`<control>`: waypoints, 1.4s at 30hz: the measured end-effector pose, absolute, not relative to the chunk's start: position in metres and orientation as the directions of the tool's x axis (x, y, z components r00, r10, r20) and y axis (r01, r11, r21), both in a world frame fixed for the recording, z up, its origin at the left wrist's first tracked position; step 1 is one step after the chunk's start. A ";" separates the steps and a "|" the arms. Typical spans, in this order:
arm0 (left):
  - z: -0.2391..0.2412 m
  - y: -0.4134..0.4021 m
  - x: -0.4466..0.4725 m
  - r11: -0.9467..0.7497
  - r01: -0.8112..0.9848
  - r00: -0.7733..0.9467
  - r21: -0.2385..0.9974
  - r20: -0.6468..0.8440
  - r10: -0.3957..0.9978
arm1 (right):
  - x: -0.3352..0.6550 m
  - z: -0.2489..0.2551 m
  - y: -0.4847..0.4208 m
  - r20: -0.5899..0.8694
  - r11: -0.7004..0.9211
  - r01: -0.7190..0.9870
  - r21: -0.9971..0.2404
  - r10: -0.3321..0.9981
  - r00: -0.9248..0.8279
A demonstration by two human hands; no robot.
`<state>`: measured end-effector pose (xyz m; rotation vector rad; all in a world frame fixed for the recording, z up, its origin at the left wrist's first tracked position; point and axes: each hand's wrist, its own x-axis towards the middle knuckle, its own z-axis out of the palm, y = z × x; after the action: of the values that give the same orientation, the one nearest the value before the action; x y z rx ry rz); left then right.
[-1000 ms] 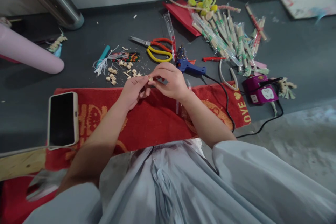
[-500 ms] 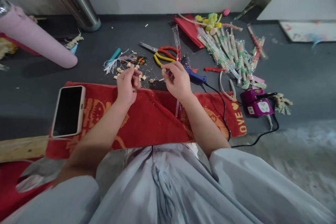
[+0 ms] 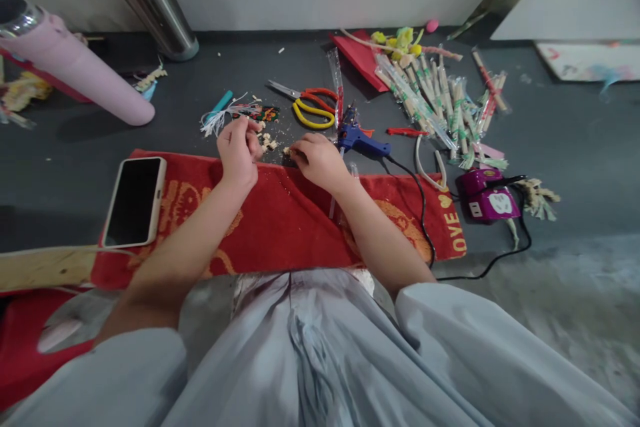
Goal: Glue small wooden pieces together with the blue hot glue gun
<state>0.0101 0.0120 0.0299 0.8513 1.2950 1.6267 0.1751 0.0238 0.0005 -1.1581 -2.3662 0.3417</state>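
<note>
Right hand (image 3: 316,159): lowered since half a second ago onto the red towel (image 3: 280,227), at its far edge. Fingers curled narrow, tips touching a beige bit (image 3: 287,150); grip not discernible. Left hand (image 3: 239,150): pinched closed beside scattered beige bits (image 3: 267,141), contents hidden. Blue glue gun (image 3: 360,140) just right.

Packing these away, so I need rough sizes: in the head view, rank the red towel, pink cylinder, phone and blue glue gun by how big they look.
1. red towel
2. pink cylinder
3. phone, which lies nearer the camera, so 2 and 3 are unsure
4. blue glue gun
</note>
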 end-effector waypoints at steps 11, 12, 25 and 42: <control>0.017 0.018 -0.003 -0.176 -0.103 -0.468 0.979 0.108 0.877 | 0.173 0.007 0.022 0.227 0.580 0.667 -0.467 0.808 -0.544; 0.015 0.018 -0.006 -0.166 -0.065 -0.465 0.984 0.117 0.878 | 0.172 0.007 0.022 0.233 0.585 0.667 -0.462 0.805 -0.545; -0.006 0.013 -0.036 -0.343 0.590 -0.043 0.731 0.454 0.890 | 0.168 -0.004 0.022 0.292 0.638 0.605 -0.476 0.764 -0.576; -0.001 0.002 -0.030 -0.347 0.838 0.215 0.422 0.329 0.920 | 0.168 -0.008 0.025 0.367 0.648 0.544 -0.534 0.756 -0.541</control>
<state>-0.0297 0.0020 -0.0012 2.3249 1.6978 0.8029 0.1679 0.0254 -0.0075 -1.0076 -2.2877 0.4829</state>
